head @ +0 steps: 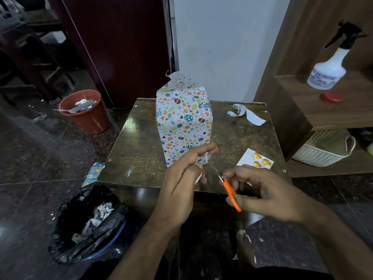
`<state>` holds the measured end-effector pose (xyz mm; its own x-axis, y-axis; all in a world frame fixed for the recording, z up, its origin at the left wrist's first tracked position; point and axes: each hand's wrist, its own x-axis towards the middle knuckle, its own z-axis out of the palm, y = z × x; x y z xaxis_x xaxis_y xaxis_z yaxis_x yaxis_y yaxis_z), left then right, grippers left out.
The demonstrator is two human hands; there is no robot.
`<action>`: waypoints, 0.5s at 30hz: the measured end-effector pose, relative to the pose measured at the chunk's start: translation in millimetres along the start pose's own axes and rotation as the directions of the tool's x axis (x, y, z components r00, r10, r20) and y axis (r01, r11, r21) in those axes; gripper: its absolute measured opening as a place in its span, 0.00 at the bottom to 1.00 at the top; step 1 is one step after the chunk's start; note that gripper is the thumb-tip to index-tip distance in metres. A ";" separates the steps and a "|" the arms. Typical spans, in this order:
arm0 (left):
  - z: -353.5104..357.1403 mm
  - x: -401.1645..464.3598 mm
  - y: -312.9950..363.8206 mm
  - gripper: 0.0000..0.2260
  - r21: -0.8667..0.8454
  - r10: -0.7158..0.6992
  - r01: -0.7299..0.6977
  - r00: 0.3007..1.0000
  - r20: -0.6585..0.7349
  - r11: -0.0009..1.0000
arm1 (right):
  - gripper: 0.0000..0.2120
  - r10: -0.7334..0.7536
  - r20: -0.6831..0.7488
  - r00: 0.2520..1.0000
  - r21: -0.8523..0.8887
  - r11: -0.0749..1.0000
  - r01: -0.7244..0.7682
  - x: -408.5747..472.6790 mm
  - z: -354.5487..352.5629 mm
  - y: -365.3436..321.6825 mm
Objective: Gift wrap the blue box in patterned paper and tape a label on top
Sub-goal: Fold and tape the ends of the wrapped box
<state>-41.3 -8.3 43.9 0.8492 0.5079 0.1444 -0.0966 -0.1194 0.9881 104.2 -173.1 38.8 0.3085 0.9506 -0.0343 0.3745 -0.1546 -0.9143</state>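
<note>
The box [183, 120], wrapped in white paper with coloured eggs, stands upright in the middle of the small brown table [141, 142], a paper flap sticking up at its top. In front of it my left hand [181, 178] pinches a strip of clear tape [207, 158] and holds a roll partly hidden in the palm. My right hand [268, 193] grips orange-handled scissors [231, 194], their blades at the tape. A label card with yellow eggs [255, 159] lies on the table at the right.
Paper scraps [245, 114] lie at the table's back right. An orange bin [85, 110] stands at the far left, a black-bagged bin [88, 223] at the near left. A wooden shelf at the right carries a spray bottle [331, 65], a red lid [332, 98] and a white basket [323, 148].
</note>
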 end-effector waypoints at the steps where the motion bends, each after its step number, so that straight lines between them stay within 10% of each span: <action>1: 0.1 -0.2 0.4 0.21 0.001 0.001 -0.001 1.000 0.008 1.000 | 0.14 0.000 0.007 1.000 0.003 1.000 0.000 0.2 0.2 -0.5; 15: 4.1 -1.4 -2.1 0.19 0.072 0.006 -0.006 1.000 0.007 0.997 | 0.08 0.020 -0.014 1.000 -0.064 0.998 -0.021 -2.2 -10.9 8.1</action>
<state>-40.1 -12.3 41.4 0.8525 0.5009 0.1497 -0.0643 -0.1837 0.9809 116.1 -179.4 35.9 0.3285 0.9433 -0.0471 0.4229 -0.1915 -0.8857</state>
